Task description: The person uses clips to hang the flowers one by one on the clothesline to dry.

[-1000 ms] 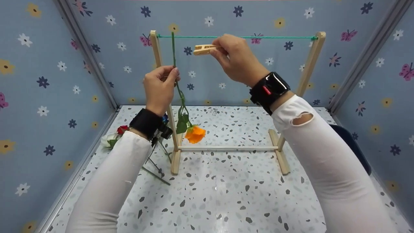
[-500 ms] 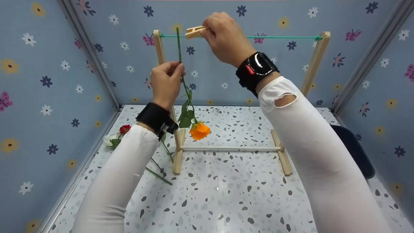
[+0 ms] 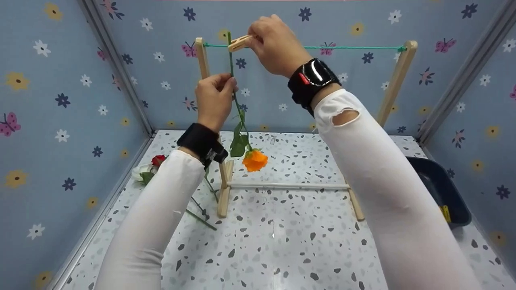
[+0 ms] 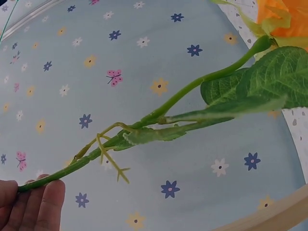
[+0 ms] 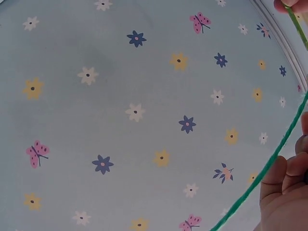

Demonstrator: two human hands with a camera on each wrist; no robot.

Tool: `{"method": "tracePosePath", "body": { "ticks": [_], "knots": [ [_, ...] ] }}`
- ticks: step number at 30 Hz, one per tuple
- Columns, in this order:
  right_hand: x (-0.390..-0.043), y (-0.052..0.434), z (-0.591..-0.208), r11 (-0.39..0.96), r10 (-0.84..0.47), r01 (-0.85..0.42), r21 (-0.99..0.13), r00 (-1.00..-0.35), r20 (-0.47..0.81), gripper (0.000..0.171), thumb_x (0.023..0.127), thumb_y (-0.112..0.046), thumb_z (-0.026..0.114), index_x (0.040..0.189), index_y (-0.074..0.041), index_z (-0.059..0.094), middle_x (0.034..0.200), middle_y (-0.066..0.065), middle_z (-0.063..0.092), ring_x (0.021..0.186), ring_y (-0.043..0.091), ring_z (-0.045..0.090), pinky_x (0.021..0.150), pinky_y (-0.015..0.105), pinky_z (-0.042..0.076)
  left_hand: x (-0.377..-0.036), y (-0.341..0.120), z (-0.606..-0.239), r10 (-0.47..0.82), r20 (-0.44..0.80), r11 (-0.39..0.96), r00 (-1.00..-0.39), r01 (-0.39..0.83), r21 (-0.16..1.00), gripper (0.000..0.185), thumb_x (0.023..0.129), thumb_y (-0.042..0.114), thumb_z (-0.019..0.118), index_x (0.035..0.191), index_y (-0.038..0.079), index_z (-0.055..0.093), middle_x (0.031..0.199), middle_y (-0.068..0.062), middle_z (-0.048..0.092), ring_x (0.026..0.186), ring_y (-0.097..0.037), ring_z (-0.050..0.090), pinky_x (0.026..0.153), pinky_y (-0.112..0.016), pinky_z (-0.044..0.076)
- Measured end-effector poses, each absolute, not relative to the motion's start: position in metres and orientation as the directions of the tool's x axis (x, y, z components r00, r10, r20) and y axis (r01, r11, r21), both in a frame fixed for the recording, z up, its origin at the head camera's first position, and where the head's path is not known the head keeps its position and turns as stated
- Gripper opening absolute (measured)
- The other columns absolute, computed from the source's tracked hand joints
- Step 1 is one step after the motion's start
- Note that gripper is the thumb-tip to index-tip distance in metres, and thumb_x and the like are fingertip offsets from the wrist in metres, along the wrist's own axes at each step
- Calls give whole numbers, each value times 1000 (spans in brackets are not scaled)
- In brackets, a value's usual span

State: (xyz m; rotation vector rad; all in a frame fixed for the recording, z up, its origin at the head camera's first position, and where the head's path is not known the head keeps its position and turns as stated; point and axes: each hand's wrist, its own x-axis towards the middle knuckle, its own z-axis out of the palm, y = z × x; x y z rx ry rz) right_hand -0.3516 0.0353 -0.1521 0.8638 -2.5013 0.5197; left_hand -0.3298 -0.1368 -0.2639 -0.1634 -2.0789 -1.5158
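My left hand point(image 3: 215, 98) pinches the green stem point(image 3: 233, 76) of an orange rose point(image 3: 254, 160) that hangs head down against the green string point(image 3: 354, 48) of a wooden rack point(image 3: 397, 80). The stem's top reaches the string near the left post. My right hand point(image 3: 274, 44) holds a wooden clothespin point(image 3: 238, 42) at the stem and string. The left wrist view shows my left fingers point(image 4: 33, 207) on the stem point(image 4: 159, 113), with leaves and orange petals point(image 4: 284, 19). The string point(image 5: 269, 166) crosses the right wrist view beside my right fingers point(image 5: 284, 192).
A red rose point(image 3: 158, 160) and a white one point(image 3: 139, 172) lie on the speckled table point(image 3: 282, 249) at the left, stems running toward the rack's foot. A dark blue bin point(image 3: 441, 193) sits at the right edge. Flower-patterned walls enclose three sides.
My right hand has carried the clothespin up and left to the string and stem top. The left hand has lifted the rose slightly higher.
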Motion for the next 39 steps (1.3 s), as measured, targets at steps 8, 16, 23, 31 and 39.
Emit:
{"method": "tracePosePath", "body": {
  "ticks": [8,16,23,31,39],
  "knots": [
    [-353,31,-154,743,-491,-638,-201,-724,485,35,117,-25,49,129,0,71,108,6,56,99,17,37,92,33,38,-333,-135,-263,-199,534,379,-822,438,815,23,110,11,64,117,-3,80,99,-18,79,79,-11,66,73,-21,54],
    [-356,30,-154,735,-526,-661,-153,-698,487,36,117,-24,51,125,4,71,117,18,67,102,25,43,98,40,41,-336,-135,-266,-205,542,408,-815,432,804,23,109,10,64,116,-5,80,100,-19,80,79,-10,67,74,-20,54],
    [-355,25,-151,764,-528,-634,-118,-721,448,38,117,-26,49,128,4,71,120,18,68,104,27,45,96,41,41,-337,-137,-266,-216,526,407,-823,413,814,22,109,10,64,116,-4,80,101,-19,79,80,-12,67,74,-21,53],
    [-356,20,-150,772,-537,-628,-98,-726,429,38,118,-26,49,127,3,71,121,17,68,102,25,42,96,41,41,-335,-136,-265,-240,505,429,-829,376,821,22,111,10,62,116,-3,80,100,-16,78,84,-15,66,78,-24,55],
    [-355,22,-149,776,-535,-621,-111,-742,405,39,118,-27,49,130,3,70,122,17,68,103,25,42,99,40,40,-336,-135,-265,-244,512,448,-824,373,813,22,110,10,62,117,-3,79,103,-17,79,87,-18,69,80,-25,55]
  ]
}}
